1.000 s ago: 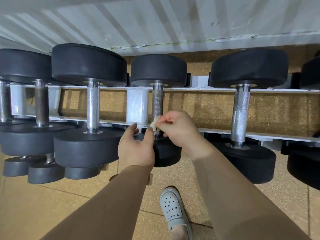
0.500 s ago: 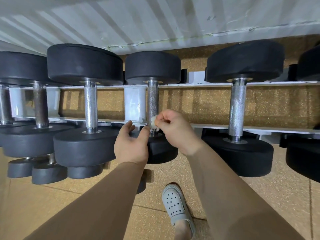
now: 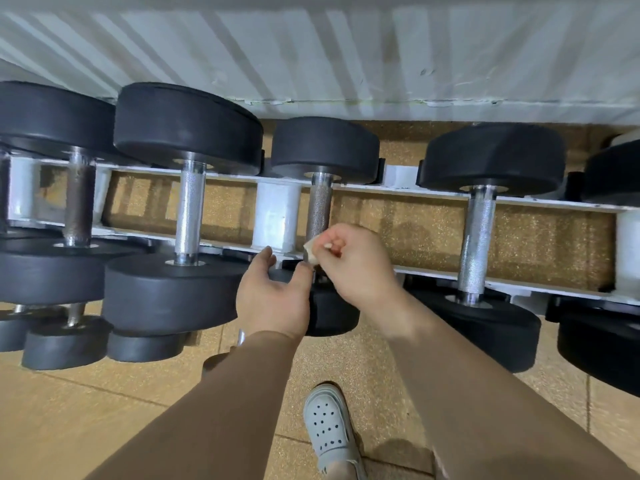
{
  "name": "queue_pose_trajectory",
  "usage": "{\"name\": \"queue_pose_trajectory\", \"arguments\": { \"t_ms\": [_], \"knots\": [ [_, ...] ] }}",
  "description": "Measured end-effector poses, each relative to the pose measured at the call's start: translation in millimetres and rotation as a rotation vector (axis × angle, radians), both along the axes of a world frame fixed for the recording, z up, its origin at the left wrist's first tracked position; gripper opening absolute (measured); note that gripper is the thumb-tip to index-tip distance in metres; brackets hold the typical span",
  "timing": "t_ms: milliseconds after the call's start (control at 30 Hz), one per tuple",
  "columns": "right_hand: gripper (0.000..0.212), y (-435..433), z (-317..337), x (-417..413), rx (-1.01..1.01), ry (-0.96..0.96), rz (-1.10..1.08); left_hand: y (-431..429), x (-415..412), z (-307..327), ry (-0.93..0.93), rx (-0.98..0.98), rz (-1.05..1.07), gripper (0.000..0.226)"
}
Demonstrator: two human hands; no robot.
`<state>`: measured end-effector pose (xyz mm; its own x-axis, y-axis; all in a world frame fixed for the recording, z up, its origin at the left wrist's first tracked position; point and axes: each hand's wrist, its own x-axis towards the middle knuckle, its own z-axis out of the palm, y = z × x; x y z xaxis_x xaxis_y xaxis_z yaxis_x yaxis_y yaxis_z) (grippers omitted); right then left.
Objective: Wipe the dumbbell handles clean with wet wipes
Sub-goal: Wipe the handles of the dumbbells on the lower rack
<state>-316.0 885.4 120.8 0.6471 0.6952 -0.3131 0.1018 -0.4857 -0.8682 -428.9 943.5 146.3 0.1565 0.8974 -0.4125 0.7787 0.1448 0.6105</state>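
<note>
- right hand: fingers curled in, thumb and fingertips pinching a small off-white wadded wet wipe
- wipe pressed against the near end of the knurled steel handle, just above the near head
- left hand: thumb and fingers apart in a C, curled over the top rim of that near head, gripping it; thumb tip right beside the wipe, contact cannot tell
- handle belongs to the small black round-headed dumbbell, which lies across the white metal rack: handle bridges the gap between the two rails, one head outside each rail
- both arms in brown sleeves, left sleeve, right sleeve, coming in from the bottom edge
- left neighbour on the rack: larger black dumbbell with shiny steel handle, its near head just beside the left hand
- right neighbour: large black dumbbell with bright knurled handle, well apart from the right hand
- more black dumbbells cut off at the far left and far right edges
- smaller dark grey dumbbells lower down at bottom left, below the rack's near heads
- tan speckled floor tiles under everything
- grey perforated clog on the floor between the two arms
- white ribbed wall behind the rack, across the top
</note>
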Motion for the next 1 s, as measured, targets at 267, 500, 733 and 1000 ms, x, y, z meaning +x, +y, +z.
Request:
{"name": "queue_pose_trajectory", "arguments": {
  "t_ms": [267, 500, 733, 1000],
  "knots": [
    [0.026, 26, 10, 18, 0.039, -0.429, 0.034, -3, 1, -3, 0.001, 0.037, -0.04, 0.071],
    [0.023, 26, 21, 27, -0.274, -0.823, 0.501, -14, 3, 5, 0.024, 0.097, -0.125, 0.065],
    [0.02, 39, 29, 12, -0.442, -0.994, 0.563, -4, -31, 0, -0.06, 0.006, -0.349, 0.07],
    [0.014, 49, 47, 19, -0.534, -1.025, 0.593, -1, -41, -1, -0.064, -0.017, -0.457, 0.073]
  ]
}}
